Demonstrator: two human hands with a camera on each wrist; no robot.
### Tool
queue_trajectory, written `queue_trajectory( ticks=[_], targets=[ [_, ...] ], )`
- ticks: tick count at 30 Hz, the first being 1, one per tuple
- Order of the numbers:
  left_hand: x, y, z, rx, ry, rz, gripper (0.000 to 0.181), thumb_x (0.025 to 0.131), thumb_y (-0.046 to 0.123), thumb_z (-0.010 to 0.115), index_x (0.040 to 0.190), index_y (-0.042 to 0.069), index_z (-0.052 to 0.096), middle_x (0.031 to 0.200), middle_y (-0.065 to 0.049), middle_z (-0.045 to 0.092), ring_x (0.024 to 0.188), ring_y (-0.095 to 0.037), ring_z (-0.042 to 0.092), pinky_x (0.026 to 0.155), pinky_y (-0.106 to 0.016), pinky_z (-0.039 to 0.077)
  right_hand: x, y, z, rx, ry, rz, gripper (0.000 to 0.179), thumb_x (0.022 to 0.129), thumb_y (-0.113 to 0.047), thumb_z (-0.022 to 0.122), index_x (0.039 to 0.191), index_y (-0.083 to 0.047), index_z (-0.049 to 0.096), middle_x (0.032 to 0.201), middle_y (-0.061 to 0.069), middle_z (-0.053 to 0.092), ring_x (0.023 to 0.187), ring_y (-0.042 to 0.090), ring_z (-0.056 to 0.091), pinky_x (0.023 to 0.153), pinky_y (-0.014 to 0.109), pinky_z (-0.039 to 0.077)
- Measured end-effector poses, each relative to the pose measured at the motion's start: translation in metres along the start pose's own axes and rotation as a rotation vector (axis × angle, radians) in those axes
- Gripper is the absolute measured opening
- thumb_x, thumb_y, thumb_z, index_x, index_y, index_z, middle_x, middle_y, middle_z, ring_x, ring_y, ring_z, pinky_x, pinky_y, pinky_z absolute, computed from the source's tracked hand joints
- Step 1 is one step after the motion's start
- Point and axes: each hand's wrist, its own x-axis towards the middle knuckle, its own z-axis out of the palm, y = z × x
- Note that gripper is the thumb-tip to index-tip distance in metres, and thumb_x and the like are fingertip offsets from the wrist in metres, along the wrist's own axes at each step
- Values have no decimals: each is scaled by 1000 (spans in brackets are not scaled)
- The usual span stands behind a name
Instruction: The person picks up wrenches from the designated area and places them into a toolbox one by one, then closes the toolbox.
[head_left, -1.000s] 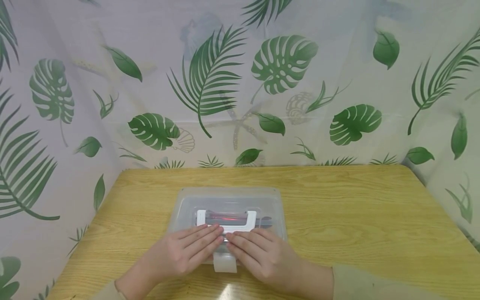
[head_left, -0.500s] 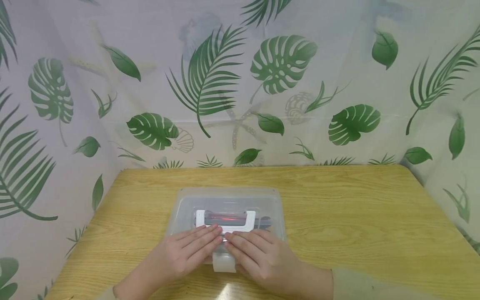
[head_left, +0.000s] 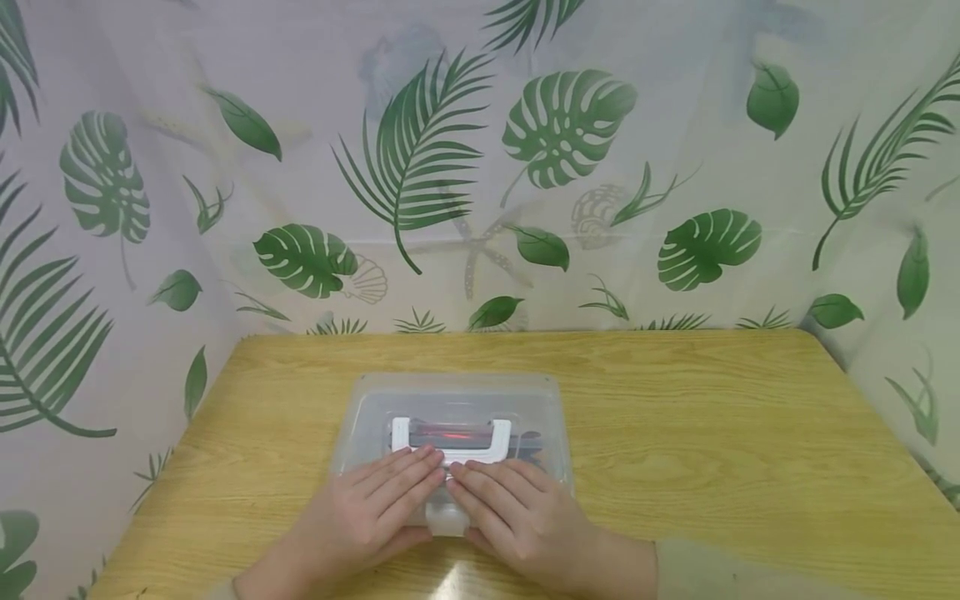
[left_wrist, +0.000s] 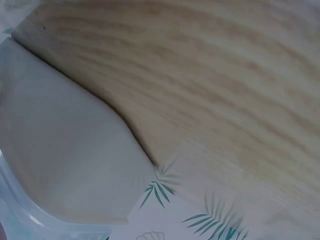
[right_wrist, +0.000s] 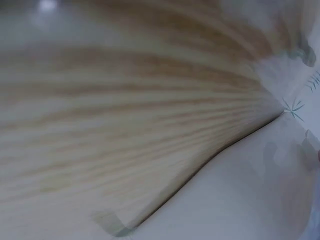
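Note:
A clear plastic storage box (head_left: 461,393) with a closed lid stands on the table. On its lid is a white handle (head_left: 501,438), folded toward the front, and a translucent latch (head_left: 447,520) sits at the middle of the front side. My left hand (head_left: 367,508) rests on the lid's left front with straight fingers, their tips by the handle. Mirroring it, my right hand (head_left: 536,517) lies across the right front. Both thumbs are at the front side, one either side of the latch. Red and dark things show blurrily through the lid. Pale box walls (left_wrist: 75,135) appear in both wrist views.
The wood-grain table (head_left: 697,442) extends around the box, most widely to the right. A cloth with printed green leaves (head_left: 450,167) hangs behind it and along both sides.
The latch has tilted up and in toward the box front, and the thumbs now show beside it. The fingers stay on the lid; the box has not moved on the table.

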Motion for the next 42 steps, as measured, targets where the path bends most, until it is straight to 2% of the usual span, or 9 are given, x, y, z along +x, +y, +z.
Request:
queue_trajectory(
  ticks=[4,9,26,30,34,38,42],
  targets=[
    [-1,7,5,28,8,-45,54,112,42,51,132,-4,70,138,-19,72,122,-29,74,101,-39,63,1,-1,0,-4,-13,6,40,112,-28,49,117,-1,78,119,10,80,105,20,77,86,30,63],
    [-2,13,9,43,42,-61,54,112,40,51,130,-7,70,136,-20,72,120,-31,75,100,-39,63,3,-2,-2,-18,-21,6,40,112,-26,47,115,-1,78,116,9,81,102,20,77,84,29,63],
    [-1,15,14,84,67,-45,48,113,32,49,127,-8,72,130,-20,75,117,-32,76,96,-41,64,2,-4,1,-52,-10,14,36,108,-21,48,114,-1,78,111,9,80,96,19,75,76,27,61],
    [-1,17,12,80,52,-55,49,114,33,48,128,-7,71,131,-20,75,118,-31,75,97,-41,64,1,-4,-1,-34,-26,3,36,108,-20,48,115,-1,77,113,9,80,99,20,75,79,28,62],
    [0,17,8,69,31,-61,53,114,38,47,129,-6,71,133,-20,74,120,-31,75,98,-41,64,2,-1,-6,-3,-71,-12,36,109,-18,47,119,0,77,119,10,80,106,20,76,87,30,64],
    [2,16,2,64,-1,-55,55,114,42,46,131,-5,70,136,-19,73,123,-31,74,107,-42,60,3,2,-17,43,-126,6,39,113,-20,43,122,0,75,125,11,78,112,21,76,95,32,64],
    [6,9,-7,46,-35,-60,54,114,39,44,133,-5,68,138,-20,71,125,-32,72,128,-41,41,5,10,-30,63,-127,20,42,115,-22,41,122,1,75,126,12,78,112,22,75,95,34,64]
  ],
)
